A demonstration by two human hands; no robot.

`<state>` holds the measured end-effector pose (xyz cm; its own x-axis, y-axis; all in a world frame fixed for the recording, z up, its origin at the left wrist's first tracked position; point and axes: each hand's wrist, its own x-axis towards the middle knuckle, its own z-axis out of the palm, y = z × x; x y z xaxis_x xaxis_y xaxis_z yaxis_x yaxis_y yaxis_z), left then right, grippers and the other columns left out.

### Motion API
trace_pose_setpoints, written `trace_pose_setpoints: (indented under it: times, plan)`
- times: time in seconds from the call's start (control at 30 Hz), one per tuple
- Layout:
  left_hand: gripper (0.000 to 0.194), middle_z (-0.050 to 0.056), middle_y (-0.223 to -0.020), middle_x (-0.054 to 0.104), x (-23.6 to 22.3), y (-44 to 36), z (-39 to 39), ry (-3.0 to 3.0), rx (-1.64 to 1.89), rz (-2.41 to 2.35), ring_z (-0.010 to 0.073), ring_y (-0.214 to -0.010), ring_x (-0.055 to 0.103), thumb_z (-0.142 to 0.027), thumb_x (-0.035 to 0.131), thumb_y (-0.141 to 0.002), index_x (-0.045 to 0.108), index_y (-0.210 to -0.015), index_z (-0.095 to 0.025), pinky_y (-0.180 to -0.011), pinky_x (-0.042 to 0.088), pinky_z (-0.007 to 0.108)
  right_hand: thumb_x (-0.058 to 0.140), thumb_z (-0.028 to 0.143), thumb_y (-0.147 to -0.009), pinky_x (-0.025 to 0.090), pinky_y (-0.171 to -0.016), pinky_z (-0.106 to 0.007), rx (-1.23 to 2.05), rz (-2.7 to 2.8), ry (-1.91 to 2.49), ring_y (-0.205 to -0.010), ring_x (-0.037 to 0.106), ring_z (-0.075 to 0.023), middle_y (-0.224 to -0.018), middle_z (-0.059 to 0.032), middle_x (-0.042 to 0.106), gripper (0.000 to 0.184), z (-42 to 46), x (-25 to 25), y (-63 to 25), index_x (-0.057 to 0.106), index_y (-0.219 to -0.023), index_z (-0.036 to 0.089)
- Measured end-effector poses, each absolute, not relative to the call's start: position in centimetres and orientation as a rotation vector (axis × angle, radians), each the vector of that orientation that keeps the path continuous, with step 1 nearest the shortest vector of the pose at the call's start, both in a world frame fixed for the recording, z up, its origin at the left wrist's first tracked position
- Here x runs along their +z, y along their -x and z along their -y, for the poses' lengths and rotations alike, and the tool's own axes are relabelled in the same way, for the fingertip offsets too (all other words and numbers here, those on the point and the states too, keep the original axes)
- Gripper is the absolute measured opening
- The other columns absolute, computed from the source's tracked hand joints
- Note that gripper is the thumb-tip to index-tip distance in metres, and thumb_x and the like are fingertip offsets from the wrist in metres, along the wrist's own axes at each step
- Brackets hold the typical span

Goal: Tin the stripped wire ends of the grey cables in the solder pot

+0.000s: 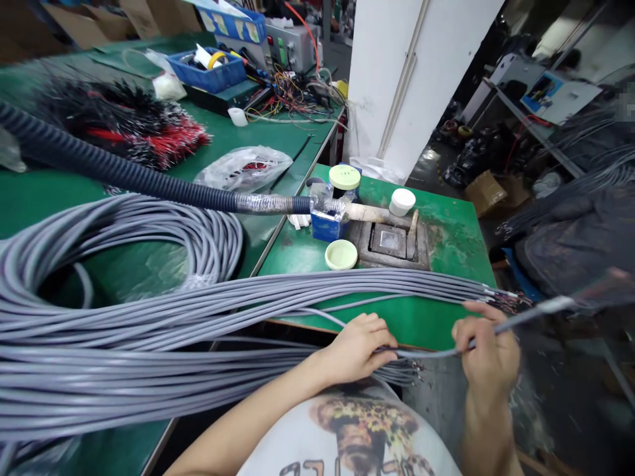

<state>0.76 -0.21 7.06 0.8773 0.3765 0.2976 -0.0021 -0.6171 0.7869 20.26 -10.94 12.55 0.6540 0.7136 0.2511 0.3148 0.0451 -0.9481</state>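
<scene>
One grey cable (pixel 429 354) runs between my two hands in front of my shirt. My left hand (pixel 364 344) is closed around it near the table's front edge. Further right, my right hand (pixel 489 347) grips the same cable, and its stripped end, with a pale band (pixel 555 304), points out to the right, blurred. Behind my hands a bundle of grey cables (pixel 347 281) lies across the green table, their cut ends showing thin coloured wires (pixel 510 301). A second grey bundle (pixel 198 377) passes below my left forearm.
A solder pot (pixel 389 239) sits on the small green table (pixel 456 231), beside a green-lidded jar (pixel 344 177), an open dish (pixel 341 254) and a white tub (pixel 402 201). A ribbed black hose (pixel 124 168) crosses above a cable coil (pixel 213 231). A white pillar (pixel 397 86) stands behind.
</scene>
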Motion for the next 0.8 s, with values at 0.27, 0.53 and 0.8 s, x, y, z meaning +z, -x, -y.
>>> trace_pose_setpoints:
  times: [0.27, 0.53, 0.8]
  plan:
    - [0.024, 0.004, -0.081, 0.064, 8.3, 0.0, -1.2, -1.230, 0.743, -0.516, 0.0144, -0.074, 0.056, -0.032, 0.071, -0.077, 0.071, -0.093, -0.014, -0.074, 0.044, 0.027, 0.032, 0.034, -0.098, 0.039, -0.059, -0.026, 0.857, 1.839, 1.900, -0.058, 0.059, -0.0145, -0.077, -0.0022, 0.067, 0.029, 9.3, 11.4, -17.3, 0.056, -0.108, 0.020]
    - [0.023, 0.003, -0.072, 0.066, 7.9, -1.3, -1.3, -0.985, 0.692, -0.542, 0.0129, -0.066, 0.057, -0.034, 0.073, -0.074, 0.068, -0.071, -0.012, -0.070, 0.045, 0.026, 0.042, 0.040, -0.095, 0.038, -0.061, -0.025, 0.836, 1.918, 1.827, -0.067, 0.059, -0.0156, -0.076, -0.0014, 0.065, 0.027, 8.4, 11.9, -16.6, 0.059, -0.098, 0.020]
    - [0.023, 0.004, -0.072, 0.067, 8.0, -1.7, -1.2, -0.995, 0.679, -0.560, 0.0136, -0.068, 0.057, -0.033, 0.076, -0.070, 0.068, -0.070, -0.011, -0.071, 0.046, 0.027, 0.041, 0.032, -0.096, 0.036, -0.057, -0.023, 0.686, 1.730, 1.706, -0.057, 0.050, -0.0108, -0.061, 0.0018, 0.053, 0.029, 7.2, 10.9, -16.1, 0.057, -0.075, 0.018]
